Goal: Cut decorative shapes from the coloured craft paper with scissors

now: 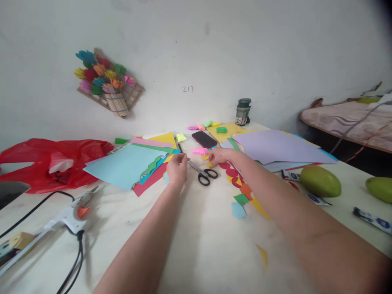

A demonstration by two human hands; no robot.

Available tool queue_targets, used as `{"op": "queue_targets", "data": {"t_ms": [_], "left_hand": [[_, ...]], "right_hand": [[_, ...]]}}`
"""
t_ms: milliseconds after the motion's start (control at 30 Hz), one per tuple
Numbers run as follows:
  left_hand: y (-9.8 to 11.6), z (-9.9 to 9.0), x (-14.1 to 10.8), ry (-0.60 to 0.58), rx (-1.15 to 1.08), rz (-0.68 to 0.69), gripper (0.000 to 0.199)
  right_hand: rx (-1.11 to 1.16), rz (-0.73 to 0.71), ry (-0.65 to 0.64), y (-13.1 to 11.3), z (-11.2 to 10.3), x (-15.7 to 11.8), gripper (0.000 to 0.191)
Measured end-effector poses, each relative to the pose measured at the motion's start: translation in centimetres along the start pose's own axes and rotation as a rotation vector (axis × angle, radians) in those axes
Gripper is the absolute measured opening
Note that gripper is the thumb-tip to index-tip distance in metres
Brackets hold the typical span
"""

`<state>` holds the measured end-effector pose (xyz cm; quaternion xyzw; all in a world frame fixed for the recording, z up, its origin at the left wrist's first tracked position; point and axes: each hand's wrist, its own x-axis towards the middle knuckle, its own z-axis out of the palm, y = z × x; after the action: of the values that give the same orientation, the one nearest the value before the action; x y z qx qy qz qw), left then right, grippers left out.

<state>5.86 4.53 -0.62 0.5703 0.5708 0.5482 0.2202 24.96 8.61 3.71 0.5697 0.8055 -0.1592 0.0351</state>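
My left hand (177,168) is closed near the middle of the table, fingertips pressed together. What it holds, if anything, is too small to make out. Just to its right lie scissors (203,176) with black handles, their blades pointing toward that hand. My right hand (219,156) reaches down with bent fingers at a small yellow paper piece (208,164); whether it grips that piece is unclear. A pink packet (200,151) sits by its fingertips. Red paper scallops (230,171) and orange paper (246,190) lie partly under my right forearm.
Coloured sheets are stacked left (119,163) and right (272,147). A phone (204,139) and a bottle (243,111) stand farther back. A glue gun (72,214) with cords and a red plastic bag (88,159) occupy the left. Green mangoes (320,181) and tubes (372,219) lie right.
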Motion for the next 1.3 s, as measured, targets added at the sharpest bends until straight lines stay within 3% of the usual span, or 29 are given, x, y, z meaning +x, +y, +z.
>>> {"op": "queue_targets", "data": {"t_ms": [133, 333, 433, 567, 733, 867, 933, 1033, 1100, 1200, 1300], "left_hand": [[-0.2, -0.7, 0.5, 0.001, -0.164, -0.086, 0.026], [1.1, -1.1, 0.3, -0.167, -0.297, -0.202, 0.022], [2.1, -1.4, 0.2, -0.285, -0.384, -0.334, 0.028], [2.7, -1.6, 0.0, -0.462, -0.523, -0.489, 0.034], [2.0, -1.8, 0.1, -0.425, -0.615, -0.489, 0.034], [1.7, -2.0, 0.2, -0.422, -0.559, -0.478, 0.036], [1.6, -2.2, 0.4, -0.408, -0.531, -0.459, 0.037], [1.2, -2.6, 0.8, -0.388, -0.434, -0.396, 0.037], [0.9, -3.0, 1.2, -0.396, -0.365, -0.376, 0.039], [0.5, -3.7, 1.7, -0.421, -0.309, -0.39, 0.04], [0.4, -4.3, 2.0, -0.429, -0.259, -0.382, 0.039]], "right_hand": [[0.066, -0.064, 0.042, 0.4, 0.3, 0.1, 0.015], [0.12, -0.066, 0.177, 0.8, 0.1, -0.2, 0.01], [0.263, -0.13, 0.259, -0.3, -0.5, -0.5, 0.019], [0.253, -0.298, 0.318, -3.6, -0.3, -0.6, 0.019], [0.192, -0.349, 0.376, -5.8, 1.3, 0.1, 0.017], [0.345, -0.399, 0.281, -5.2, 1.1, -0.1, 0.023], [0.364, -0.387, 0.307, -4.5, 0.6, -0.3, 0.026], [0.176, -0.202, 0.425, -3.3, 0.1, -0.7, 0.024], [-0.038, -0.082, 0.413, -2.7, 0.2, -0.7, 0.021], [-0.274, -0.012, 0.33, -2.1, 0.9, -0.3, 0.023], [-0.403, -0.03, 0.363, -1.9, 1.7, 0.5, 0.026]]}}
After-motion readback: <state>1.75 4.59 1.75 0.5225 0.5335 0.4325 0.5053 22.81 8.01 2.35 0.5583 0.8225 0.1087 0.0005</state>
